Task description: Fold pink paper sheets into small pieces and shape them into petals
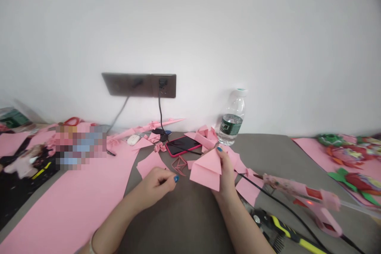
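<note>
My right hand [228, 176] holds a folded piece of pink paper [205, 170] above the grey table, thumb on top; its other fingers are hidden behind the paper. To the left, apart from that paper, my left hand [156, 185] is closed, thumb against the curled fingers. Whether anything small is inside it is hidden. Behind my left hand lie a flat pink paper piece [151, 163] and thin pink folded strips [179, 164]. A phone in a pink case [183, 145] lies just beyond, with more folded pink pieces [205, 138] beside it.
A pink glue gun [300, 190] with a lit red light lies at right, its black cable [279, 200] crossing the table. Near it are yellow-black pliers [282, 228]. A water bottle [232, 121] stands by the wall. Large pink paper [80, 206] covers the left side.
</note>
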Motion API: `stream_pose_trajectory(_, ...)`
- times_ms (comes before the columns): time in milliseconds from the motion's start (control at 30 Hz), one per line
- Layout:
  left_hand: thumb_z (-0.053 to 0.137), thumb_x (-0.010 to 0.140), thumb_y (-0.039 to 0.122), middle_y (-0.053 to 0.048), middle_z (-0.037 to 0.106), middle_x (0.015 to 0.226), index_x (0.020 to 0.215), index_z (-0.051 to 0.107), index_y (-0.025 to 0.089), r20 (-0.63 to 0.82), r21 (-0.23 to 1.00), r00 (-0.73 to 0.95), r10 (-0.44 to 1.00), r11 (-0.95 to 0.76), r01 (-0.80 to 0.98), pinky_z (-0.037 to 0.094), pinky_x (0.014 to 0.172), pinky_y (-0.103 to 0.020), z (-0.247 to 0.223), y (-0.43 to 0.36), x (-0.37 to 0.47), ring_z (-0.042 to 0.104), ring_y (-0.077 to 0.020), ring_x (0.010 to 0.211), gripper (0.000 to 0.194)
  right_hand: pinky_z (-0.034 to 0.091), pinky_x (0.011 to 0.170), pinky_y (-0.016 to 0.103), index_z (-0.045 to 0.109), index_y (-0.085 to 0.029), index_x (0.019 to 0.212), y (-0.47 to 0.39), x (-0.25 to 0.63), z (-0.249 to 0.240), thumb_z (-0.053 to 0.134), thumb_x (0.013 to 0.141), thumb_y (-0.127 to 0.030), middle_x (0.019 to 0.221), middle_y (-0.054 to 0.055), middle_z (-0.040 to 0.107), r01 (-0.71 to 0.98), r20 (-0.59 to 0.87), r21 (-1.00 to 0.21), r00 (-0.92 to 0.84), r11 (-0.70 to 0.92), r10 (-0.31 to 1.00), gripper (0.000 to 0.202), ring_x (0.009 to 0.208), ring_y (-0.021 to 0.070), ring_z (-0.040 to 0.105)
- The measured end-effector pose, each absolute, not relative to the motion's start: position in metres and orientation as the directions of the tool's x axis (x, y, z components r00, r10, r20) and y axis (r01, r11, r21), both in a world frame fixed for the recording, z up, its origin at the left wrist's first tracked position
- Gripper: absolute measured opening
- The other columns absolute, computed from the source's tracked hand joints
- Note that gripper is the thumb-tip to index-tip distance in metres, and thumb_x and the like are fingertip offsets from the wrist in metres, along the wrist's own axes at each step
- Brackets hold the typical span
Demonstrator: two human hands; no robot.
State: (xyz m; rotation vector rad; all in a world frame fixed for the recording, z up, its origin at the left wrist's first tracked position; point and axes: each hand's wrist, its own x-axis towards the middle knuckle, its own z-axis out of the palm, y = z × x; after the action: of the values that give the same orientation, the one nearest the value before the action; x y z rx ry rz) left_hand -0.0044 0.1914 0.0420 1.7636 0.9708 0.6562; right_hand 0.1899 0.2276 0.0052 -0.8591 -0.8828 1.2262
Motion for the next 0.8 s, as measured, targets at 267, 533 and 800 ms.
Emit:
stream_pose_trajectory(267, 0.034, 0.094, 0.052, 0.004, 0.033, 0.065, 0.067, 0.04, 0.02, -0.011, 0.956, 0.479, 0.878, -0.131, 0.263, 0.027, 0.055, -0.025, 0.042, 0.192, 0.001, 0.031, -0.0126, 0.06, 0.043, 0.025, 0.048, 0.023, 0.039, -0.02, 0.059, 0.214, 0.169, 0.006, 0.059, 0.083, -0.049, 0.058, -0.005, 0.033, -0.277, 0.149, -0.952, -0.052, 0.129, 0.987, 0.043, 0.053, 0.0102, 0.027)
stream_pose_trajectory(533, 0.046, 0.09, 0.044, 0.004, 0.032, 0.064, 0.065, 0.044, 0.018, 0.032, 0.929, 0.284, 0.958, -0.133, 0.345, 0.024, 0.054, -0.024, 0.039, 0.195, 0.003, 0.031, -0.0124, 0.061, 0.036, 0.032, 0.057, 0.025, 0.047, -0.02, 0.072, 0.211, 0.163, 0.01, 0.049, 0.092, -0.045, 0.067, -0.003, 0.039, -0.097, 0.318, -0.947, -0.152, 0.306, 0.936, 0.032, 0.061, 0.0128, 0.036)
stream_pose_trajectory(800, 0.055, 0.084, 0.041, 0.0, 0.051, 0.065, 0.073, 0.062, 0.013, -0.022, 0.964, 0.264, 0.964, -0.049, 0.26, 0.035, 0.054, -0.023, 0.036, 0.195, 0.008, 0.043, -0.0142, 0.062, 0.031, 0.038, 0.064, 0.027, 0.057, -0.019, 0.075, 0.212, 0.161, 0.013, 0.056, 0.09, -0.033, 0.072, 0.0, 0.052, -0.052, 0.377, -0.926, -0.117, 0.373, 0.919, 0.02, 0.068, 0.0157, 0.049)
